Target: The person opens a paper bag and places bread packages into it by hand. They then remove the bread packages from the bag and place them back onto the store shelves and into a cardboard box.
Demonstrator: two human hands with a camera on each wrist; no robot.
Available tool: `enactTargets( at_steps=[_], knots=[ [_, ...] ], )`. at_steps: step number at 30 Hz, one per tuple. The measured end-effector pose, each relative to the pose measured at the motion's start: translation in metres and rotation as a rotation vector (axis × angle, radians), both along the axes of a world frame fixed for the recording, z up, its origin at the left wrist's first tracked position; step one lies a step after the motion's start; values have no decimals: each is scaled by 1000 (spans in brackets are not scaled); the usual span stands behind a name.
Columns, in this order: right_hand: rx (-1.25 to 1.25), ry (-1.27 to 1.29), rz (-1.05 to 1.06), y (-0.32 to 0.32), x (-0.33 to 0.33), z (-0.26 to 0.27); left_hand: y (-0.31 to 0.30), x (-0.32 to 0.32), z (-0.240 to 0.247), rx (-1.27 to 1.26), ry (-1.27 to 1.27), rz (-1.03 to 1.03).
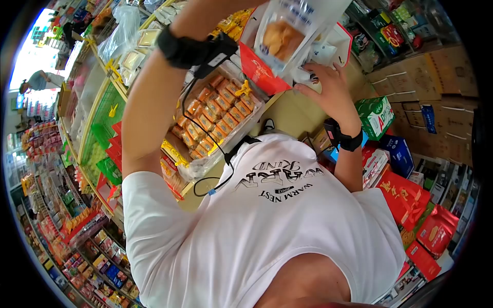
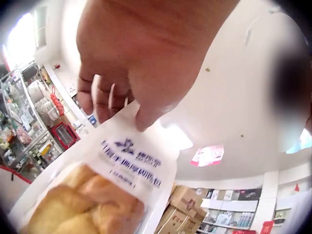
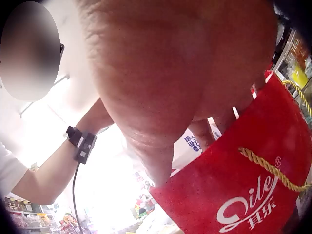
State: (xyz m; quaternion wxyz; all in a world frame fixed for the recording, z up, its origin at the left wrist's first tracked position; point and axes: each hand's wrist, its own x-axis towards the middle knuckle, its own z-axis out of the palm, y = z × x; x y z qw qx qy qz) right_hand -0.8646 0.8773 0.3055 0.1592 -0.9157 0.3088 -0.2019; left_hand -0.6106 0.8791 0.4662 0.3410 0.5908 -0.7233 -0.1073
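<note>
Pinching a bread packet [image 1: 281, 41] by its top edge with the left grip [image 2: 141, 68], likely to avoid crushing, over a red bag [image 3: 209, 185]; at its rim with the right grip [image 1: 328, 90], cannot tell whether grasping.

White T-shirt [image 1: 328, 236] was worn, round-necked, with short loose sleeves [image 1: 154, 220]. Dark lettering [image 1: 285, 179] arched across chest, "KIND", "WARM NEST" and "2003" readable. Broad black strap [image 1: 174, 47] circled left wrist, bearing boxy black camera [image 1: 222, 53] with pale label. Thin black cable [image 1: 187, 110] trailed off, small blue piece [image 1: 211, 192] on it. Right wrist wore matching black band [image 1: 352, 142].
</note>
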Motion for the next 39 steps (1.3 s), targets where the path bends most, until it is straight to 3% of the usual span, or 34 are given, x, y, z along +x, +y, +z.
enactTargets(
  at_steps=[1,3,4,6,7,9,10,12,14,15,17,19,20,22,25,28,31,33,34,35,38,39],
  knots=[
    [4,-1,5,2,1,0,-18,8,-33,-78,-114,5],
    [82,-10,30,4,4,4,-31,14,-82,-5,-161,145],
    [83,-7,44,5,6,7,-26,17,-92,-3,-159,159],
    [315,-103,19,8,12,11,-15,26,-106,66,-320,144],
    [327,-101,40,12,15,10,-10,32,-116,80,-321,164],
    [246,-332,81,19,28,5,8,44,-125,-155,-198,39],
    [270,-335,123,22,35,4,19,45,-124,81,-79,99],
    [156,-394,99,27,50,5,20,63,-174,-179,-616,124],
    [216,-395,141,39,67,15,57,52,-169,-109,-48,327],
    [254,-393,137,45,73,19,69,56,-174,-62,0,340],
    [296,-414,197,62,93,20,92,69,-192,-14,30,401],
    [498,-499,430,79,114,13,119,90,-202,263,103,389],
    [507,-493,440,87,127,10,135,105,-209,266,90,360],
    [659,-340,533,98,160,1,163,146,-207,340,36,309],
    [796,-271,446,101,209,-32,202,206,-177,624,-11,297],
    [863,-284,320,85,260,-83,232,288,-188,647,7,329],
    [668,-177,248,59,309,-138,236,370,-237,743,-31,310],
    [551,-55,222,44,345,-175,227,410,-292,621,-239,122],
    [439,64,210,37,359,-192,223,402,-297,559,-204,148],
    [433,77,197,33,371,-207,210,395,-296,681,-237,122],
    [221,342,102,29,402,-235,177,368,-327,660,-673,20],
    [214,354,96,27,408,-239,165,365,-336,651,-662,16]
  ],
)
